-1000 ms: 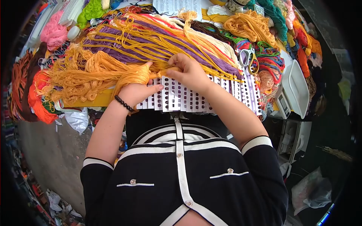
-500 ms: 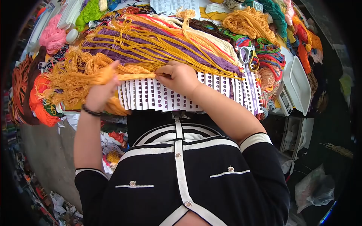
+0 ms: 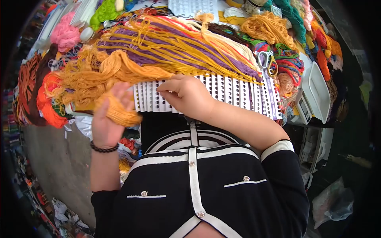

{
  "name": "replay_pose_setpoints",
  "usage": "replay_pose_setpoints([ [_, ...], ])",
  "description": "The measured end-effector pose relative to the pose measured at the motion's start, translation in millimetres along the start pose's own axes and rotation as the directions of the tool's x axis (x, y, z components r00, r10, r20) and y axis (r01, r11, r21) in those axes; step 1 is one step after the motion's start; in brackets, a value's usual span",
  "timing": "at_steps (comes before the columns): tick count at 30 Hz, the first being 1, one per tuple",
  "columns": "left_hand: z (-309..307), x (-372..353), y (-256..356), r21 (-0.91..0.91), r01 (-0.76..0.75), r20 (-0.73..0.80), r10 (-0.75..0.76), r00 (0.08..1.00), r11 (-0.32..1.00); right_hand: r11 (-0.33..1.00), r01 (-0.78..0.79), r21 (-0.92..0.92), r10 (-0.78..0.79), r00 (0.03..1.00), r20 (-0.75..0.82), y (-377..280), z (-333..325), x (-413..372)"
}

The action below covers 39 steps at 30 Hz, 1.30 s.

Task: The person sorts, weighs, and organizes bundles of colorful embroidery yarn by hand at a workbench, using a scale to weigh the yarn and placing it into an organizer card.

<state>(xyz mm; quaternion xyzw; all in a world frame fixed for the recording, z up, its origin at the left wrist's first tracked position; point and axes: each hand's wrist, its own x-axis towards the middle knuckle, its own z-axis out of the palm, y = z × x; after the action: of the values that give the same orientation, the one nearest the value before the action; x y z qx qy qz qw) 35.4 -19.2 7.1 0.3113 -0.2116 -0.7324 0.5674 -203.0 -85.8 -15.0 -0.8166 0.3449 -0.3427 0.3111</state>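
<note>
A bundle of orange embroidery thread (image 3: 122, 112) lies across my left hand (image 3: 109, 125), between the thumb and the slightly blurred, spread fingers, and hangs off to the right. My right hand (image 3: 188, 95) is closed in a pinch over the row of white punched cards (image 3: 222, 93); whatever its fingertips hold is too small to make out. Just behind that hand, orange strands (image 3: 147, 72) run from a loose heap to the cards' upper edge. Long mustard and purple threads (image 3: 182, 49) lie fanned out beyond the cards.
Scissors (image 3: 266, 61) rest at the cards' right end, near a white scale with a tray (image 3: 317, 93). Pink yarn (image 3: 65, 35), green yarn (image 3: 104, 15) and another orange skein (image 3: 268, 28) surround the threads. A printed sheet (image 3: 192, 8) lies at the back.
My left hand has come down toward me with the orange bundle, which was drawn out toward my right hand before. My right hand has shifted slightly down and stays pinched.
</note>
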Motion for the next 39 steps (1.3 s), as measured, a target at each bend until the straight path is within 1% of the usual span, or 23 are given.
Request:
replay_pose_setpoints([
  [2, 28, -5, -12, 0.068, -0.039, 0.026, 0.037, 0.999, 0.997, 0.978, -0.051, 0.202, 0.040, 0.997, 0.061, -27, 7, 9],
  [3, 29, -3, -14, 0.066, -0.029, 0.114, 0.021, 0.993, 0.997, 0.891, -0.221, 0.398, 0.160, 0.970, 0.182, -41, 8, 13],
  [4, 27, -1, -16, 0.064, -0.017, 0.205, 0.003, 0.979, 0.998, 0.892, -0.212, 0.401, 0.147, 0.972, 0.185, -46, 17, 13],
  [6, 26, -4, -22, 0.106, -0.061, 0.144, 0.045, 0.989, 0.992, 0.618, -0.367, 0.695, 0.228, 0.930, 0.288, -56, 29, 16],
  [8, 31, -5, -26, 0.143, -0.092, 0.088, 0.080, 0.993, 0.985, 0.620, -0.447, 0.644, 0.261, 0.892, 0.368, -58, 24, 15],
  [10, 38, -5, -27, 0.329, -0.188, 0.061, 0.177, 0.982, 0.925, 0.600, -0.534, 0.595, 0.307, 0.841, 0.445, -56, 24, 14],
  [14, 30, -4, -28, 0.276, -0.138, 0.040, 0.132, 0.990, 0.951, 0.617, -0.501, 0.607, 0.329, 0.865, 0.379, -53, 24, 7],
  [16, 29, -4, -27, 0.122, -0.213, -0.019, 0.216, 0.976, 0.970, 0.566, -0.382, 0.731, 0.322, 0.918, 0.231, -51, 23, 5],
  [17, 29, -4, -28, 0.119, -0.214, -0.017, 0.217, 0.976, 0.970, 0.513, -0.441, 0.736, 0.354, 0.890, 0.287, -54, 17, 6],
  [20, 27, -3, -33, 0.248, -0.220, -0.066, 0.243, 0.968, 0.943, 0.476, -0.461, 0.749, 0.336, 0.883, 0.329, -48, 17, 5],
  [22, 28, -2, -38, 0.484, -0.365, -0.005, 0.419, 0.908, 0.795, 0.461, -0.462, 0.757, 0.342, 0.880, 0.329, -48, 22, 4],
  [24, 27, -2, -36, 0.587, -0.364, 0.036, 0.426, 0.904, 0.723, 0.448, -0.460, 0.766, 0.350, 0.879, 0.324, -46, 23, 3],
  [26, 25, -6, -30, 0.674, -0.367, 0.085, 0.427, 0.900, 0.641, 0.065, -0.415, 0.907, 0.357, 0.859, 0.367, -41, 19, 6],
  [27, 18, -16, -20, 0.389, -0.299, -0.064, 0.349, 0.935, 0.872, -0.090, -0.426, 0.900, 0.354, 0.831, 0.429, -44, 4, 9],
  [28, 8, -24, -7, 0.041, -0.208, -0.174, 0.212, 0.962, 0.977, -0.206, -0.423, 0.882, 0.237, 0.853, 0.465, -40, -14, 9],
  [30, -38, -36, 43, -0.594, -0.126, 0.086, 0.219, 0.972, 0.795, -0.052, -0.448, 0.892, 0.246, 0.860, 0.447, -41, -65, 1],
  [31, -61, -46, 69, -0.612, -0.179, 0.026, 0.247, 0.969, 0.770, 0.226, -0.399, 0.889, 0.304, 0.896, 0.325, -44, -90, -8],
  [33, -115, -71, 114, -0.597, -0.252, -0.066, 0.267, 0.961, 0.761, 0.508, -0.363, 0.781, 0.478, 0.873, 0.095, -35, -138, -21],
  [34, -144, -84, 133, -0.566, -0.270, -0.098, 0.261, 0.960, 0.779, 0.537, -0.270, 0.799, 0.601, 0.788, -0.137, -34, -153, -27],
  [35, -177, -94, 150, -0.569, -0.266, -0.093, 0.260, 0.961, 0.778, 0.576, -0.267, 0.773, 0.610, 0.769, -0.189, -14, -180, -38],
  [37, -242, -114, 172, -0.373, -0.403, -0.226, 0.340, 0.913, 0.835, 0.504, -0.125, 0.854, 0.605, 0.757, -0.246, 20, -229, -62],
  [38, -264, -124, 179, -0.375, -0.400, -0.221, 0.338, 0.915, 0.836, 0.534, -0.087, 0.841, 0.712, 0.583, -0.392, 26, -245, -69],
  [39, -281, -133, 185, -0.297, -0.495, -0.371, 0.379, 0.848, 0.816, 0.499, -0.005, 0.867, 0.752, 0.500, -0.430, 41, -268, -82],
])
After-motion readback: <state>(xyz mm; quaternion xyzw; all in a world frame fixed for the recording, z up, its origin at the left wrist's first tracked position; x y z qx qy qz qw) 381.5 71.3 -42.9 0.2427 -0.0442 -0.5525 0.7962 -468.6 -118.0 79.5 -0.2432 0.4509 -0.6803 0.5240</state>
